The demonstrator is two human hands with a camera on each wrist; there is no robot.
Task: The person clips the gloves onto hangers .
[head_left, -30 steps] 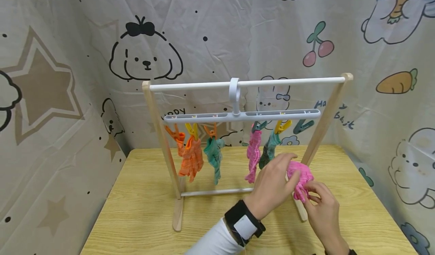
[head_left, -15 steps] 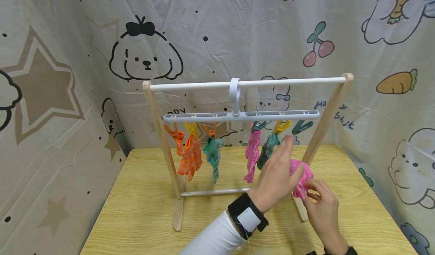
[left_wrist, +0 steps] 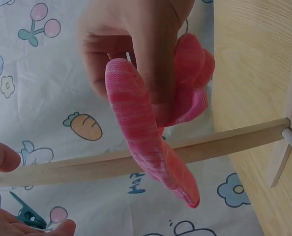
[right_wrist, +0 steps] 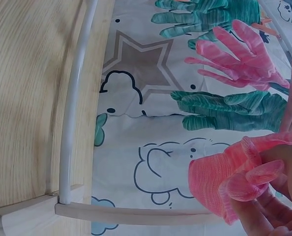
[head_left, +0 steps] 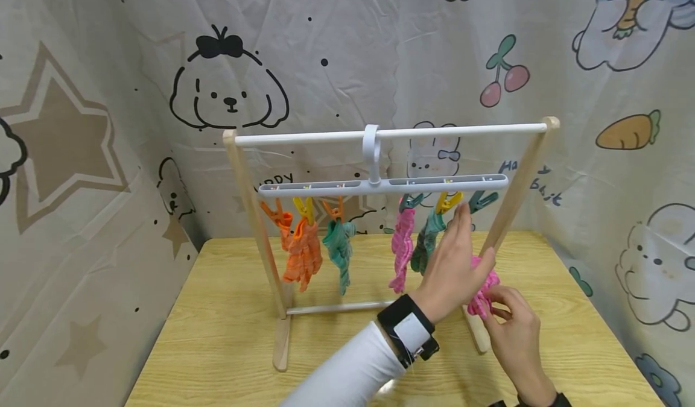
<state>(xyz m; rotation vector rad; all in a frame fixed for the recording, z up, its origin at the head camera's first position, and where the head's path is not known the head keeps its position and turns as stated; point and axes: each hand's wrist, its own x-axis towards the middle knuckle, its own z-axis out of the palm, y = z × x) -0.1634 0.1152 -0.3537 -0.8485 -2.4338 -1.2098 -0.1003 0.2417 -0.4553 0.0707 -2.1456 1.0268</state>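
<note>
My right hand (head_left: 513,334) pinches a pink knit glove (head_left: 480,306) low beside the rack's right post. Its cuff (right_wrist: 205,179) faces the rack in the right wrist view, while the fingers bunch in my grip. My left hand (head_left: 453,265) reaches up with straight fingers, holding nothing. In the left wrist view it stands apart from the glove, near a teal clothespin (left_wrist: 30,216) that holds nothing. A green glove (head_left: 426,244) on a yellow clothespin (head_left: 448,202) and another pink glove (head_left: 402,244) hang just left of that hand.
A grey hanger bar (head_left: 380,186) hangs from the white rod (head_left: 304,137) of a wooden rack. On its left half hang orange gloves (head_left: 304,253) and a green glove (head_left: 340,250). The rack stands on a wooden table (head_left: 217,334) before a patterned curtain (head_left: 326,45).
My left hand has come away from the pink glove and moved up and slightly right, its fingers straightening toward the clothespins. My right hand keeps its pinch on the glove, nearly still.
</note>
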